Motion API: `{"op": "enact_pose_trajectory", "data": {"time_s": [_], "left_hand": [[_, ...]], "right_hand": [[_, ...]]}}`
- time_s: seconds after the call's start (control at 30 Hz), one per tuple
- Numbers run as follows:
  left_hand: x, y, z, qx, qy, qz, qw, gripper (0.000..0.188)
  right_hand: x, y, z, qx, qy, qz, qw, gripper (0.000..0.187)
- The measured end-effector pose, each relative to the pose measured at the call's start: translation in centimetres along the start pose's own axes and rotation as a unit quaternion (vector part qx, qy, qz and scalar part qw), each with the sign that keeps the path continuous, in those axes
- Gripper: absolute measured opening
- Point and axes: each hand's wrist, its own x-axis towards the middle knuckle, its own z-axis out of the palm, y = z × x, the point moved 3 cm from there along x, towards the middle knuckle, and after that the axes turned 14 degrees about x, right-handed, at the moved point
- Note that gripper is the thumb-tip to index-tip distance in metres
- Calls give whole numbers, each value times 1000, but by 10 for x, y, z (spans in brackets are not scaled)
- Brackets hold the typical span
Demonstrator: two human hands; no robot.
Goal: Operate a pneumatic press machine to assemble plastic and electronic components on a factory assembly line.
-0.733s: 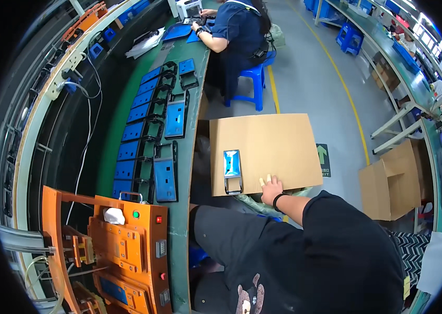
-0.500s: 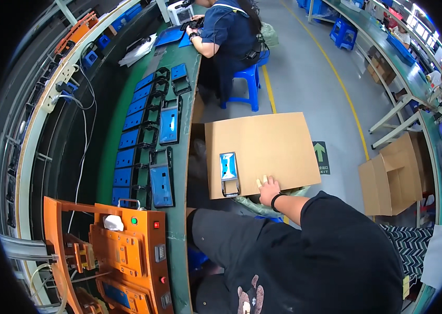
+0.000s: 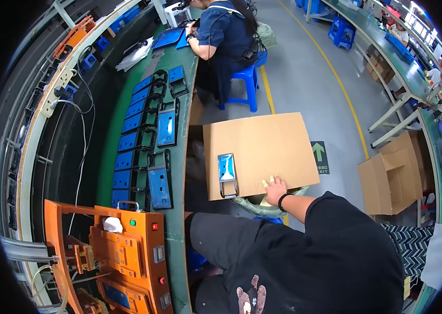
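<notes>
My right hand (image 3: pixel 276 191) rests on the near edge of a brown cardboard sheet or box top (image 3: pixel 262 149), its fingers spread and lying flat. Pale yellowish covers show on some fingertips, and a black band is round the wrist. To the left of the hand, on the cardboard, lies a black frame with a shiny blue panel (image 3: pixel 226 168); the hand does not touch it. Beneath the cardboard's near edge shows a greenish wrapped seat (image 3: pixel 262 209). My left hand is out of the picture.
At the left, a green bench (image 3: pixel 178 230) carries several blue-panelled black frames (image 3: pixel 159 187) and an orange fixture machine (image 3: pixel 127 246). A co-worker (image 3: pixel 226 36) sits on a blue stool (image 3: pixel 244 86) farther up. An open cardboard box (image 3: pixel 393 175) stands at the right.
My right hand has shifted slightly right along the cardboard's near edge. The view has moved a little; the frame on the cardboard stays in its place.
</notes>
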Motion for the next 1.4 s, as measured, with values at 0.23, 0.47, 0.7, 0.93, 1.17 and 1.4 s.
{"op": "enact_pose_trajectory", "data": {"time_s": [0.23,0.47,0.7,0.93,1.17,1.4], "left_hand": [[-6,22,-2,-30,15,-18,999,39],[-4,15,0,-46,29,-8,999,39],[-5,13,-1,-30,34,9,999,38],[-4,11,0,-22,34,15,999,39],[-5,18,-1,-47,13,-11,999,38],[-4,15,1,-57,-7,-29,998,39]], "right_hand": [[-15,26,-9,11,-15,48,999,69],[-12,26,-7,41,8,65,997,70],[-9,24,-3,43,7,64,997,65],[-7,33,-18,89,29,71,993,61],[-15,62,-34,89,4,140,986,54],[-28,82,-39,99,32,156,982,54]]}}
